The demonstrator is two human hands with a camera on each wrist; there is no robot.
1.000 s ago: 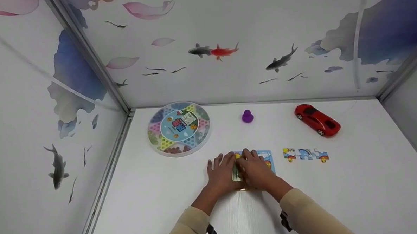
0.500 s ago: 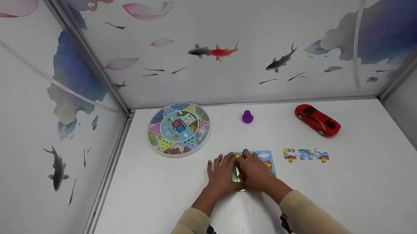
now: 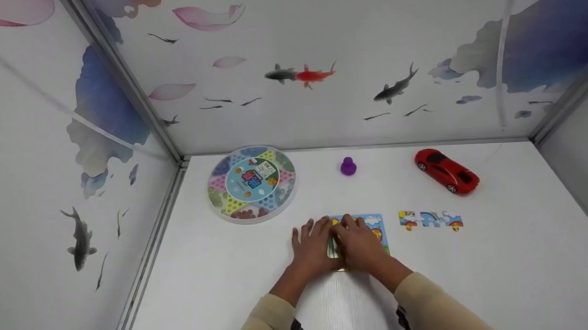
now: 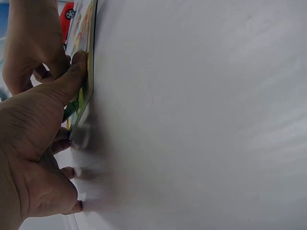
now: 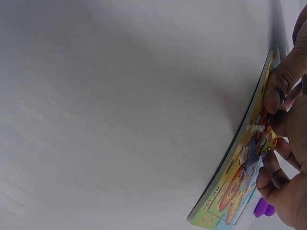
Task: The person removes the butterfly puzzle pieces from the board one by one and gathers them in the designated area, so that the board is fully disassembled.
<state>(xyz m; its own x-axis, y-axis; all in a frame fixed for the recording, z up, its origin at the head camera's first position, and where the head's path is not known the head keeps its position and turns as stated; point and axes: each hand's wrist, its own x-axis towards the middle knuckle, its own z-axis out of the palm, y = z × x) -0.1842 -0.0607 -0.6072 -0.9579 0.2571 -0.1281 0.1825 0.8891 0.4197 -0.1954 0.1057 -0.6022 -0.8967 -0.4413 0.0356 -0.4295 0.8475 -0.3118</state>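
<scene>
A colourful jigsaw puzzle board [image 3: 375,226] lies flat on the table, its middle mostly covered by both hands. My left hand [image 3: 311,248] steadies it: the thumb presses on the near edge and the fingers spread along the left side, some fingertips touching the table. Over the board, my right hand [image 3: 364,246] has its fingers bent down. A small yellow-orange puzzle piece [image 5: 271,140] is pinched in them in the right wrist view, close over the printed board. To the right lie three loose puzzle pieces [image 3: 430,219] in a row.
A round Chinese checkers set [image 3: 251,184] lies at the back left. Behind the board stands a small purple knob-shaped object [image 3: 348,166]. A red toy car [image 3: 445,171] sits at the back right. Printed panels wall the white table [image 3: 220,287] in.
</scene>
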